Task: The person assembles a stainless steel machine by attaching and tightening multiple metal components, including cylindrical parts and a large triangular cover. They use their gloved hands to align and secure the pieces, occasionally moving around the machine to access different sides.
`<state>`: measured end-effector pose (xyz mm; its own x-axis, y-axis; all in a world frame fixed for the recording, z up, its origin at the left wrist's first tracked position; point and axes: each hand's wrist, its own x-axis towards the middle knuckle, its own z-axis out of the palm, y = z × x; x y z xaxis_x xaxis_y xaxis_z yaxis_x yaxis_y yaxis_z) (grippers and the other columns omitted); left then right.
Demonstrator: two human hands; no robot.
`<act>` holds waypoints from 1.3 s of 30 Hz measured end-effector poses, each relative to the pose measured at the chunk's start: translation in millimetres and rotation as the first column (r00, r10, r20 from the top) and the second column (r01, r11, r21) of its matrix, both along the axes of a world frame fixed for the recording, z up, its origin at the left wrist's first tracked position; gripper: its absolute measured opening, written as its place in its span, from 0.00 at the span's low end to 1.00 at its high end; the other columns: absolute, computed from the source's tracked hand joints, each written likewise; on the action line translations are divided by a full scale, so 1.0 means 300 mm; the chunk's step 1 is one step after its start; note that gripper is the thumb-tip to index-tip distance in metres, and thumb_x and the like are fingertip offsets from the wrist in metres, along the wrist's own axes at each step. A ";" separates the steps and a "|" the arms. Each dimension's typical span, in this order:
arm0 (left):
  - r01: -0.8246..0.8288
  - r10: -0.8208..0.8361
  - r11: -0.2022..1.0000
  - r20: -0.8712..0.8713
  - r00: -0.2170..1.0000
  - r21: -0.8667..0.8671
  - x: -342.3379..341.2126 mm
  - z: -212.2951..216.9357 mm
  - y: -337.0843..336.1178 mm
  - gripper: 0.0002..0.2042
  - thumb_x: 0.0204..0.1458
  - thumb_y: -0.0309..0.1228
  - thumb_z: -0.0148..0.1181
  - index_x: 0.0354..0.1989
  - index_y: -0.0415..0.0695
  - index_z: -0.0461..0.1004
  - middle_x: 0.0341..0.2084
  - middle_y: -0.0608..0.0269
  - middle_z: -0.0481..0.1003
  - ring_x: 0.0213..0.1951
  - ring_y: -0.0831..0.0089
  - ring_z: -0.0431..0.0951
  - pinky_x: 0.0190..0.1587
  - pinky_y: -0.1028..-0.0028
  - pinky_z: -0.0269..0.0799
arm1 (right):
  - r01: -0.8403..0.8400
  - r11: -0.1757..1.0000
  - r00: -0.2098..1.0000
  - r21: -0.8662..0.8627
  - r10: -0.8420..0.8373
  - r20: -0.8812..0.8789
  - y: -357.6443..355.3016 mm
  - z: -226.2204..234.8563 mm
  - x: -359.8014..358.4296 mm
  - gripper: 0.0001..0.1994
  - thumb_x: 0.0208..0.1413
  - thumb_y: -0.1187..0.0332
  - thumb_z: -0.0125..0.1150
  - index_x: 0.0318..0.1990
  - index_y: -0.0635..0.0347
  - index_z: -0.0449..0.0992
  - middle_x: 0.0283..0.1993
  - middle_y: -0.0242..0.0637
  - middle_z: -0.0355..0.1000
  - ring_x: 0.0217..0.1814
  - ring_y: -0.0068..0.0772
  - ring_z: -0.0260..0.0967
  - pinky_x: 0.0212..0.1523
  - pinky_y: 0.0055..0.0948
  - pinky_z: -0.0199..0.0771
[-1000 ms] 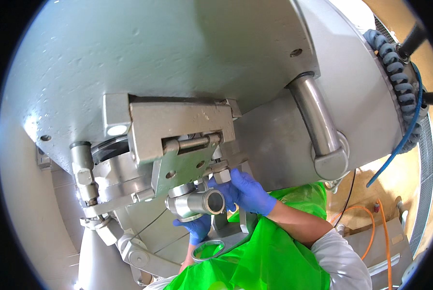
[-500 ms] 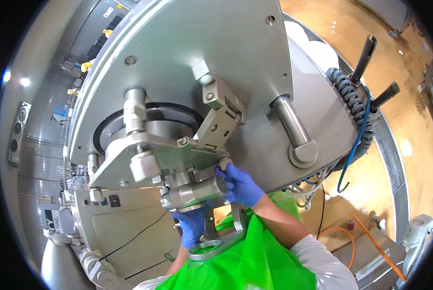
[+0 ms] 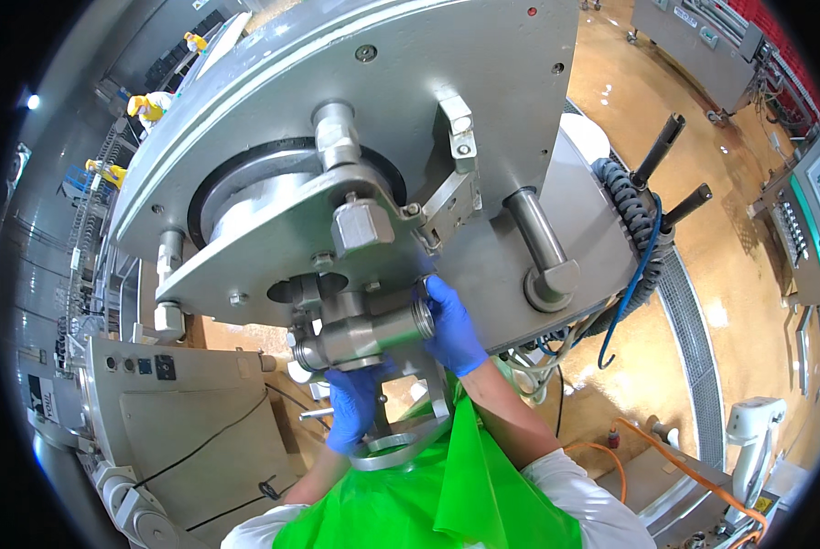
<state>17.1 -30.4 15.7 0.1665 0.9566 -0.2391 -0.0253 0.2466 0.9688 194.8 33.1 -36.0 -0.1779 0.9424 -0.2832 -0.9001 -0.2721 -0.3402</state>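
A T-shaped steel pipe fitting [image 3: 364, 339] with threaded ends lies crosswise in front of me, just below a steel mounting plate [image 3: 273, 252]. My left hand [image 3: 352, 407], in a blue glove, is closed on the fitting from below; the fitting hides part of its fingers. My right hand [image 3: 453, 331], also gloved in blue, is at the fitting's right end with its fingers curled. A small dark metal part shows at its fingertips, too hidden to name. Beneath the fitting, a steel bracket with a ring [image 3: 387, 450] rests against my green apron [image 3: 401, 503].
The large grey machine housing [image 3: 428, 82] rises ahead, with a hex-headed bolt [image 3: 361, 227] and a bent steel post [image 3: 543, 247] protruding. A coiled hose [image 3: 625, 197] and blue cable [image 3: 643, 270] hang at the right. A beige cabinet [image 3: 190, 412] stands left.
My view has shifted, showing more of the plate's opening above the fitting. The right hand's fingers have moved from a nut-like part to lie alongside the fitting's end. The left hand stays under the fitting.
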 end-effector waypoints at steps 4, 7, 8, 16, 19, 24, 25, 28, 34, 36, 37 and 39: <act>0.009 -0.007 1.000 0.067 0.998 -0.030 -0.036 -0.034 0.001 0.44 0.51 0.69 0.33 0.62 0.40 0.54 0.49 0.48 0.69 0.50 0.56 0.71 0.55 0.53 0.67 | -0.035 0.996 0.999 -0.079 0.033 -0.037 -0.008 0.094 -0.008 0.17 0.56 0.48 0.55 0.40 0.51 0.74 0.31 0.29 0.71 0.32 0.24 0.71 0.32 0.28 0.72; -0.074 0.146 0.977 0.373 0.916 -0.201 -0.058 -0.004 0.003 0.39 0.54 0.67 0.32 0.60 0.44 0.59 0.50 0.48 0.70 0.52 0.55 0.72 0.53 0.54 0.68 | -0.049 0.996 0.915 -0.076 0.075 0.396 -0.019 0.129 0.021 0.18 0.56 0.46 0.53 0.39 0.51 0.74 0.29 0.29 0.71 0.28 0.22 0.71 0.22 0.24 0.69; -0.144 0.267 0.953 0.522 0.810 -0.265 -0.041 0.070 0.013 0.35 0.56 0.64 0.34 0.57 0.46 0.62 0.48 0.50 0.72 0.51 0.56 0.73 0.50 0.55 0.70 | -0.063 0.997 0.812 -0.052 0.081 0.577 -0.017 0.133 0.036 0.19 0.56 0.45 0.53 0.39 0.51 0.73 0.28 0.29 0.72 0.26 0.22 0.71 0.19 0.23 0.67; 0.082 0.209 0.934 0.716 0.667 -0.349 -0.210 0.099 0.126 0.23 0.60 0.50 0.42 0.56 0.48 0.65 0.48 0.56 0.73 0.46 0.60 0.76 0.45 0.57 0.75 | 0.059 0.997 0.861 -0.040 -0.031 0.507 -0.017 0.057 0.040 0.19 0.57 0.43 0.51 0.37 0.48 0.73 0.28 0.28 0.72 0.19 0.23 0.69 0.09 0.20 0.59; 0.155 0.111 0.952 0.767 0.632 -0.266 -0.238 0.074 0.132 0.22 0.61 0.49 0.42 0.54 0.45 0.67 0.47 0.57 0.74 0.45 0.60 0.76 0.45 0.59 0.75 | 0.048 0.998 0.898 -0.036 -0.027 0.440 -0.010 0.063 0.037 0.19 0.58 0.44 0.50 0.37 0.48 0.73 0.28 0.28 0.72 0.18 0.24 0.69 0.08 0.21 0.60; -0.093 0.178 0.972 0.416 0.892 -0.216 -0.285 -0.002 0.170 0.14 0.58 0.36 0.54 0.47 0.42 0.71 0.37 0.63 0.77 0.37 0.74 0.78 0.38 0.73 0.75 | 0.028 1.000 0.881 -0.006 -0.022 0.472 0.000 0.025 0.051 0.20 0.58 0.43 0.49 0.36 0.50 0.73 0.25 0.31 0.72 0.17 0.25 0.68 0.10 0.22 0.60; -0.177 0.207 0.973 0.221 0.953 -0.147 -0.271 0.011 0.176 0.12 0.57 0.36 0.55 0.43 0.41 0.72 0.33 0.64 0.76 0.33 0.76 0.76 0.34 0.74 0.73 | 0.027 1.000 0.877 -0.006 -0.021 0.480 0.002 0.026 0.050 0.20 0.58 0.44 0.49 0.36 0.50 0.73 0.24 0.32 0.71 0.16 0.25 0.68 0.10 0.22 0.60; -0.280 0.321 0.944 -0.279 0.905 0.177 -0.255 0.038 0.184 0.10 0.56 0.35 0.57 0.31 0.40 0.74 0.20 0.69 0.72 0.22 0.82 0.69 0.26 0.79 0.67 | 0.022 1.000 0.854 0.018 -0.028 0.520 0.000 0.039 0.043 0.20 0.59 0.44 0.49 0.36 0.51 0.73 0.22 0.32 0.70 0.16 0.24 0.66 0.11 0.22 0.60; -0.271 0.274 0.953 0.002 0.962 -0.134 -0.285 0.111 0.151 0.16 0.60 0.38 0.52 0.48 0.38 0.71 0.35 0.61 0.76 0.33 0.78 0.76 0.37 0.77 0.74 | -0.010 0.996 0.801 0.092 -0.047 0.597 -0.005 0.050 0.037 0.21 0.60 0.44 0.47 0.41 0.53 0.71 0.25 0.30 0.71 0.20 0.21 0.68 0.12 0.20 0.60; -0.290 0.307 0.948 0.134 0.942 -0.135 -0.301 0.067 0.143 0.15 0.60 0.35 0.53 0.48 0.37 0.70 0.35 0.60 0.76 0.33 0.76 0.76 0.38 0.76 0.74 | -0.037 0.993 0.793 0.111 -0.039 0.609 -0.005 0.022 0.042 0.22 0.61 0.44 0.46 0.43 0.53 0.71 0.26 0.30 0.71 0.22 0.21 0.69 0.12 0.20 0.61; -0.336 0.337 0.941 0.005 0.942 -0.031 -0.288 0.065 0.142 0.14 0.59 0.33 0.54 0.48 0.36 0.70 0.34 0.61 0.76 0.34 0.75 0.76 0.38 0.76 0.74 | -0.026 0.993 0.779 0.118 -0.053 0.625 -0.010 0.024 0.041 0.22 0.61 0.44 0.46 0.42 0.53 0.71 0.26 0.30 0.70 0.22 0.21 0.69 0.13 0.20 0.61; -0.379 0.416 0.907 -0.243 0.876 0.185 -0.262 0.067 0.142 0.12 0.57 0.30 0.56 0.46 0.35 0.70 0.34 0.61 0.76 0.34 0.75 0.77 0.38 0.75 0.74 | -0.005 0.991 0.753 0.132 -0.083 0.653 -0.020 0.034 0.027 0.22 0.61 0.44 0.45 0.42 0.53 0.71 0.26 0.30 0.70 0.22 0.21 0.69 0.13 0.21 0.62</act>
